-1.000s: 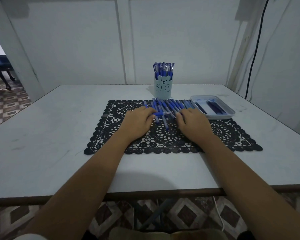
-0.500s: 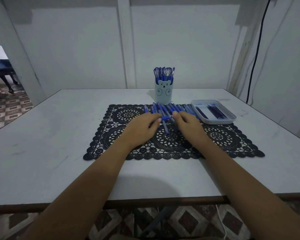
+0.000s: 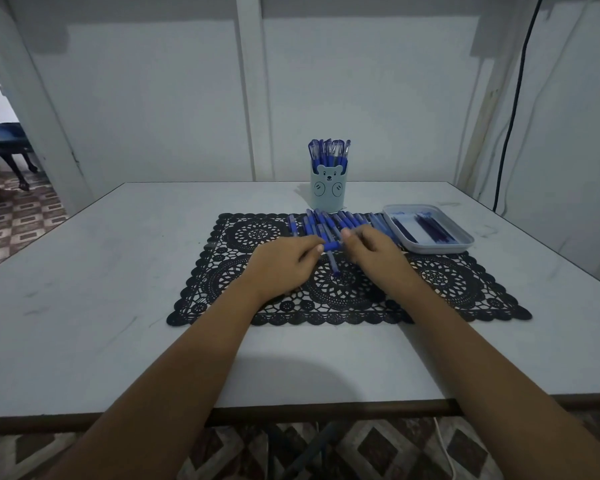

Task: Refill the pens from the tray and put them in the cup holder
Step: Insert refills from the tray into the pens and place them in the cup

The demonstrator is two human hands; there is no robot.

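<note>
The pen (image 3: 331, 246) lies in front of the cup holder (image 3: 327, 194), nearer the person, with its long axis running left to right, so each end points into a hand. The left hand (image 3: 284, 263) pinches the left end with curled fingers, and the right hand (image 3: 374, 252) closes its thumb and fingers round the right end; only a short blue stretch shows between them. Both hands are equally near, which suits pulling or twisting the barrel apart along that axis, probably to open it for a refill. Whether the pen is already parted cannot be told. Just under it a second pen (image 3: 333, 265) points away from the cup holder toward the person, crossing the held one's line, so it may be nudged. Between the held pen and the cup holder lies the row of pens (image 3: 347, 221), side by side, their ends toward the cup holder. To the right of the cup holder and a little nearer sits the tray (image 3: 437, 249) with dark refills (image 3: 433, 230) lying in it; the right hand is the nearer one for fetching these. The cup holder itself stands upright, already holding many pens. All but the cup holder and tray rest on a black lace mat (image 3: 447, 282) on the table (image 3: 84, 306).
</note>
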